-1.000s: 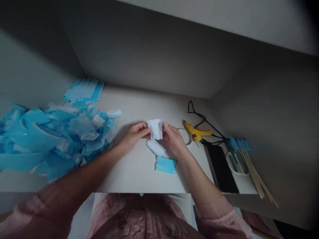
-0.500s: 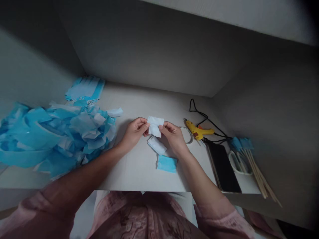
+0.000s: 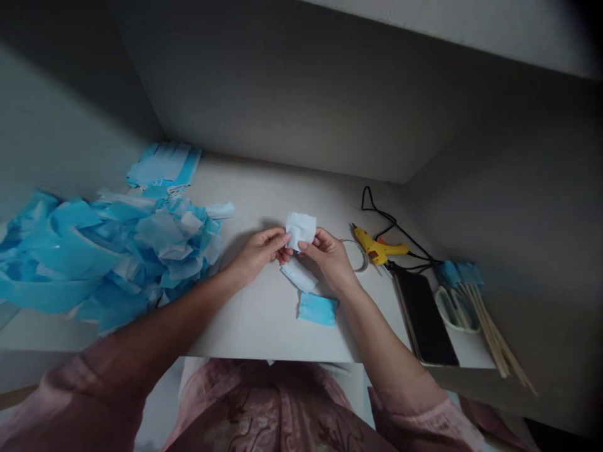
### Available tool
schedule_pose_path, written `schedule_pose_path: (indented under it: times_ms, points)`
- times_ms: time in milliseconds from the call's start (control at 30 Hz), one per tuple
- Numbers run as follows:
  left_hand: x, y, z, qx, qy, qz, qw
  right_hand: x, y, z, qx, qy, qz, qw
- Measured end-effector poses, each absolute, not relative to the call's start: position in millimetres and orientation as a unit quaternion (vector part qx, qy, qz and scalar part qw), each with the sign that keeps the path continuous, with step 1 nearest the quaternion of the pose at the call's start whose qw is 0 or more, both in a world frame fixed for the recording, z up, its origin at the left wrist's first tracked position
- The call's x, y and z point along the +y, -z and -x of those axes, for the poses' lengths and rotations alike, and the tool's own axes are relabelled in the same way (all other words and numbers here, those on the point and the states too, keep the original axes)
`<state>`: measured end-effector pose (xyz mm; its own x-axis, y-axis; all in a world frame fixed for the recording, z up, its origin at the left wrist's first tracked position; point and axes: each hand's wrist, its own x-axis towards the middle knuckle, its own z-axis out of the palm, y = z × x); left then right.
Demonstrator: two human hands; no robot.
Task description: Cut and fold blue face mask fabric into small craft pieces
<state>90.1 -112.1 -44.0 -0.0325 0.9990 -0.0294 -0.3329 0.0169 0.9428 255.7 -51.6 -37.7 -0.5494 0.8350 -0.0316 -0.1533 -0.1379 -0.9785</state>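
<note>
Since the earlier frames the two hands have drawn closer, and the white fabric piece (image 3: 300, 229) now stands up above the fingertips instead of being spread between them. The left hand (image 3: 261, 251) and the right hand (image 3: 330, 260) both pinch its lower edge, fingers closed on it, just above the surface (image 3: 264, 333). A second white piece (image 3: 298, 276) lies directly beneath the hands, with a folded blue piece (image 3: 319, 309) just in front of it. A heap of blue scraps (image 3: 94, 251) fills the left side, with a stack of masks (image 3: 162, 164) behind it. To the right lie a yellow glue gun (image 3: 377, 248), a dark phone (image 3: 426, 317), scissors (image 3: 455, 309) and wooden sticks (image 3: 494, 339).
</note>
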Motion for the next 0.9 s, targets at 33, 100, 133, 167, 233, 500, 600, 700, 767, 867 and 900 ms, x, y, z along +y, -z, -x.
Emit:
schedule_pose_path:
  times_ms: [33,100,133,167,233,500,600,700,767,867,900]
  points:
    - [-112.3,44.6,-89.9,0.436,-0.572,-0.402,0.567,-51.8,37.6,-255.6,-0.551,-0.686,0.311,0.36]
    - [-112.3,45.1,-89.5,0.46,-0.564,-0.411,0.549,-52.1,37.1,-255.5,-0.553,-0.677,0.318,0.367]
    - [-112.2,45.0,-89.3,0.469,-0.563,-0.411,0.541,-52.1,36.5,-255.5,-0.554,-0.672,0.323,0.37]
    - [-112.0,44.6,-89.1,0.476,-0.564,-0.411,0.535,-52.0,35.9,-255.6,-0.556,-0.667,0.326,0.373]
    - [-111.8,43.3,-88.6,0.488,-0.57,-0.409,0.519,-51.5,34.3,-255.9,-0.563,-0.657,0.329,0.378]
    - [-111.0,41.4,-86.7,0.511,-0.588,-0.414,0.471,-49.4,35.7,-256.7,-0.588,-0.632,0.329,0.382]
    - [-110.4,42.6,-85.8,0.508,-0.587,-0.427,0.464,-49.0,36.8,-258.4,-0.592,-0.644,0.327,0.356]
    - [-111.5,41.4,-85.1,0.507,-0.583,-0.451,0.447,-48.2,35.5,-260.9,-0.593,-0.654,0.32,0.343]
    - [-113.5,39.2,-85.1,0.505,-0.576,-0.47,0.439,-47.4,34.2,-262.3,-0.576,-0.67,0.304,0.356]
    - [-116.5,36.3,-85.9,0.497,-0.562,-0.499,0.434,-46.3,33.0,-263.2,-0.553,-0.681,0.3,0.375]
    - [-117.0,35.9,-86.2,0.495,-0.56,-0.503,0.434,-46.1,32.7,-263.1,-0.553,-0.675,0.309,0.378]
